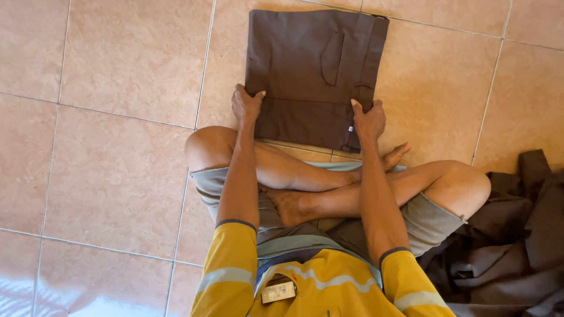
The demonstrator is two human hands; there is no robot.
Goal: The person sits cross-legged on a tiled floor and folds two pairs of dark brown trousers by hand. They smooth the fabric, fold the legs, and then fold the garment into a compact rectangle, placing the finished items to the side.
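Observation:
A folded pair of dark brown trousers lies flat on the tiled floor in front of my crossed legs, a back pocket showing on top. My left hand grips the near left edge of the folded cloth. At the near right corner, my right hand pinches the cloth by the waistband. Both arms reach out over my knees.
A heap of more dark brown garments lies on the floor at my right, beside my knee. The pinkish tiled floor stretches out to the left and beyond the trousers. I sit cross-legged in grey shorts and a yellow shirt.

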